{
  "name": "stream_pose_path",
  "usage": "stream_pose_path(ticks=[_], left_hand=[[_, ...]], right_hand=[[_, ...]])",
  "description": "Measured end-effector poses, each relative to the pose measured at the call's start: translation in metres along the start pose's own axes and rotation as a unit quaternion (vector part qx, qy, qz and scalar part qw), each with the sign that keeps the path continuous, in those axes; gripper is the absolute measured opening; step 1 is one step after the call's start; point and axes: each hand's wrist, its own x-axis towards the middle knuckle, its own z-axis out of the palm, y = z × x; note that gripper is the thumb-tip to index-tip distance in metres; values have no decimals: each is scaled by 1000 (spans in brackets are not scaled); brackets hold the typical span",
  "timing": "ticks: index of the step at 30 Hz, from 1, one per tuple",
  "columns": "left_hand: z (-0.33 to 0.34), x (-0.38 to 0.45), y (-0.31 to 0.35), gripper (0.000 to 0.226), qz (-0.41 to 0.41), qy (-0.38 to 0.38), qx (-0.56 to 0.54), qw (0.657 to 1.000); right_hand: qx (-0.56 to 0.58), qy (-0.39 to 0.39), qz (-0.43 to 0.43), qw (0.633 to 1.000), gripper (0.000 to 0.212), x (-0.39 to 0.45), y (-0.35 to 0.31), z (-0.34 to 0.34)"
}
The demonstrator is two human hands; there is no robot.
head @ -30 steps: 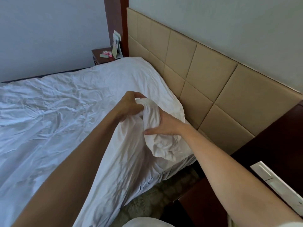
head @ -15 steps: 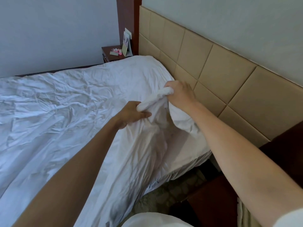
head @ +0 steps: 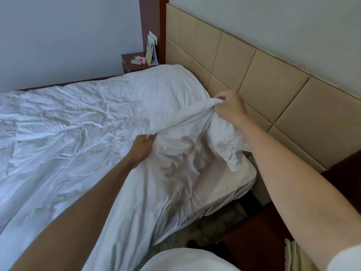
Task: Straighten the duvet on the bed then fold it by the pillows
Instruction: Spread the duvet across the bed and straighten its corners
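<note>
- Near the headboard (head: pixel 273 79): right hand (head: pixel 229 108) pinching duvet (head: pixel 78 143) top edge.
- Left hand (head: pixel 143 146) gripping same edge, nearer, leftward.
- Edge taut between, slanting near-left to far-right.

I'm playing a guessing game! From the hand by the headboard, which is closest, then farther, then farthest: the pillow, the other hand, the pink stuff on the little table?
From the right hand, in the head view:
1. Pillow: just beneath it, by the headboard.
2. Left hand: lower left, holding the duvet edge.
3. Pink items: on the nightstand in the far corner.
</note>
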Motion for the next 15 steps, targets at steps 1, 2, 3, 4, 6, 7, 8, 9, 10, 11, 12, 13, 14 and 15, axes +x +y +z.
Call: stream_pose_path(ticks=[1, 2, 3, 4, 6, 7, 8, 9, 10, 11, 12, 13, 14, 15], left_hand=[[-7, 11, 4, 39, 28, 14, 8, 999], [-13, 22, 9, 35, 57, 21, 10, 998], [-18, 32, 17, 30, 70, 27, 9, 997], [-21, 44, 24, 27, 72, 31, 4, 997], [-25, 68, 38, 38, 59, 35, 0, 998], [-25, 80, 45, 44, 54, 34, 2, 998], [-23, 93, 51, 48, 53, 35, 6, 998], [-21, 107, 55, 50, 51, 35, 16, 998], [-18, 120, 60, 52, 46, 35, 29, 998], [-14, 135, 63, 55, 43, 39, 41, 997], [-9, 149, 66, 58, 39, 44, 56, 997], [-3, 164, 70, 60, 32, 53, 73, 995], [3, 178, 74, 60, 27, 64, 91, 993], [9, 194, 80, 60, 24, 78, 113, 990]], right_hand=[[1, -22, -2, 1000, 25, 6, 8, -4], [4, -45, -5, 999, 19, 13, 16, -6], [7, -75, -8, 997, 14, 20, 23, -9], [12, -112, -14, 994, 19, 29, 31, -10], [35, -184, -23, 982, 41, 49, 47, -9], [41, -207, -27, 977, 49, 59, 56, -8], [45, -222, -30, 974, 52, 70, 64, -7], [49, -230, -29, 971, 53, 82, 71, -6], [57, -234, -26, 970, 54, 94, 80, -4], [61, -237, -26, 969, 55, 107, 89, -1], [61, -241, -27, 968, 56, 121, 98, 0], [58, -243, -29, 968, 55, 135, 105, 2], [55, -240, -35, 969, 55, 150, 112, 3], [39, -227, -43, 972, 53, 167, 119, 5]])
